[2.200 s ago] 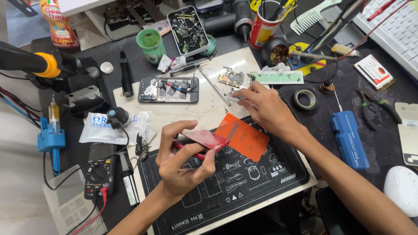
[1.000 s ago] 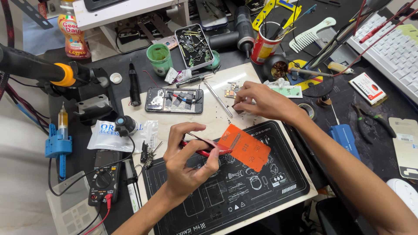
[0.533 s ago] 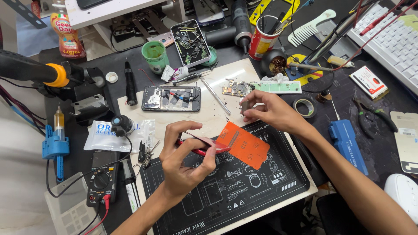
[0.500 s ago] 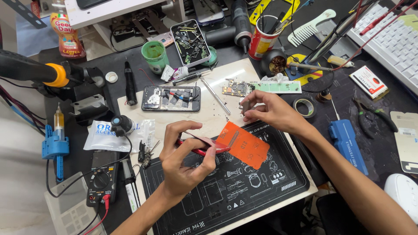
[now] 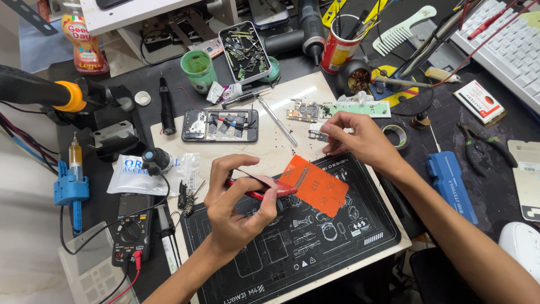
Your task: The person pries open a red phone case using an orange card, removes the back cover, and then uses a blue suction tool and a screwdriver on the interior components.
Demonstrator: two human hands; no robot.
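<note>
My left hand (image 5: 236, 208) grips red-handled tweezers (image 5: 260, 188) above the black work mat (image 5: 292, 247). The tweezer tips pinch the corner of a thin orange sheet (image 5: 315, 186) that lies tilted over the mat's upper edge. My right hand (image 5: 357, 138) rests further back on the beige board, its fingertips closed around a small metal part (image 5: 318, 135). An opened phone (image 5: 220, 125) with its insides exposed lies flat to the left of that hand. A small circuit board (image 5: 304, 111) sits just beyond my right fingers.
A metal tin of small parts (image 5: 246, 52), a green cup (image 5: 198, 68) and a red can of tools (image 5: 340, 48) stand at the back. A multimeter (image 5: 130, 236) lies at the left, a blue box (image 5: 450, 183) and pliers (image 5: 484, 146) at the right. A keyboard (image 5: 506, 45) fills the far right corner.
My right hand has drawn back from the far board toward the mat's upper edge. My left hand keeps the tweezers on the orange sheet, almost unmoved.
</note>
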